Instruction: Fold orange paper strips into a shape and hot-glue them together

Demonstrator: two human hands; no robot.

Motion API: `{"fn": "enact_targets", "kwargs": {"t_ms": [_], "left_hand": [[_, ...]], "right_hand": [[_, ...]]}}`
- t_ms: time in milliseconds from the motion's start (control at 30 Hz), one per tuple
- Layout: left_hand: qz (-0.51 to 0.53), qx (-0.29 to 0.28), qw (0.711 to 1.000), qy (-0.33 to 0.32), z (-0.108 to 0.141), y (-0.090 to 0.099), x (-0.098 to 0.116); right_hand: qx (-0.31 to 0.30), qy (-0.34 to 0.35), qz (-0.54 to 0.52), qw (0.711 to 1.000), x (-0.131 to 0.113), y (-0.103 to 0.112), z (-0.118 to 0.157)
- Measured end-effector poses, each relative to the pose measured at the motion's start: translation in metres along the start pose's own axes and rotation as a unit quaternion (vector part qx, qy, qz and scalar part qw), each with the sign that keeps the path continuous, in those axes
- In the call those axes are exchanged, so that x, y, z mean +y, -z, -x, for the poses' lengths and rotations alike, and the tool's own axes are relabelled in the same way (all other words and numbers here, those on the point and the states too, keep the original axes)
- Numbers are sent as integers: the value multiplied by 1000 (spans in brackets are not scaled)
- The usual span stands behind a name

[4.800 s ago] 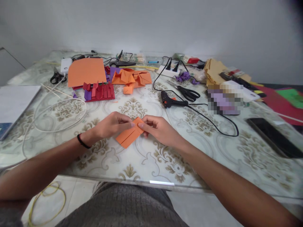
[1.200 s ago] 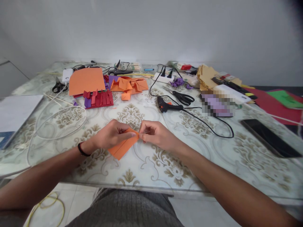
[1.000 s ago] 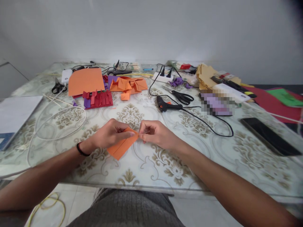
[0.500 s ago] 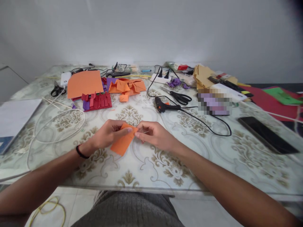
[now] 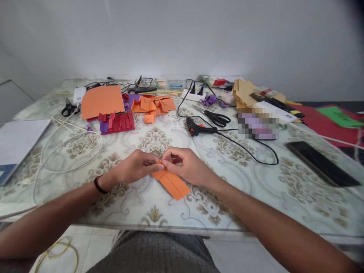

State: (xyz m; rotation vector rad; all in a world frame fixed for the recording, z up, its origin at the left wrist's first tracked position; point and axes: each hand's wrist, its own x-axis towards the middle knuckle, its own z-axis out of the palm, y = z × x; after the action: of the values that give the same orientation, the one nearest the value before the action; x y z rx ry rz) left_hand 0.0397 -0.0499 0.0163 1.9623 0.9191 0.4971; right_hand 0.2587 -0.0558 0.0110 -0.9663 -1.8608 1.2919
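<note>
Between my hands is a strip of orange paper (image 5: 172, 184), its lower end slanting toward the table's near right and a crease line running along it. My left hand (image 5: 139, 165) pinches its upper end between thumb and fingers. From the other side my right hand (image 5: 184, 163) pinches the same end, the two thumb tips almost touching. The fingers cover that upper end, so its folds are hidden. Beyond my hands lie folded orange paper pieces (image 5: 153, 104) and folded red paper pieces (image 5: 121, 121).
A black glue gun (image 5: 200, 127) lies ahead to the right, its cable looping near black-handled scissors (image 5: 217, 118). A phone (image 5: 321, 163) rests at the right. Orange sheets (image 5: 102, 100) lie back left, by a white cable (image 5: 71, 168). A power strip (image 5: 193, 94) stands at the back.
The orange paper has swung round: its free end pointed down-left and now points down-right. Both hands have come closer together at its upper end.
</note>
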Motion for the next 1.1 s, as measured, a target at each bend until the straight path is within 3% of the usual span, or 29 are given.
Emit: {"fn": "enact_targets", "kwargs": {"t_ms": [167,433,633,733,900,1100], "left_hand": [[-51,39,997,-35,1,4,4],[-64,68,995,-18,0,2,5],[51,67,996,27,-2,6,0],[36,63,997,8,-2,9,-1],[-47,-7,999,-18,0,7,-1],[4,11,1000,-12,-1,9,1]], "right_hand": [[8,4,16,1000,3,0,0],[23,3,26,999,3,-1,-1],[64,5,13,998,5,1,-1],[38,-2,13,999,6,1,-2],[-33,-4,20,999,3,0,-1],[-37,-16,5,999,2,2,0]]}}
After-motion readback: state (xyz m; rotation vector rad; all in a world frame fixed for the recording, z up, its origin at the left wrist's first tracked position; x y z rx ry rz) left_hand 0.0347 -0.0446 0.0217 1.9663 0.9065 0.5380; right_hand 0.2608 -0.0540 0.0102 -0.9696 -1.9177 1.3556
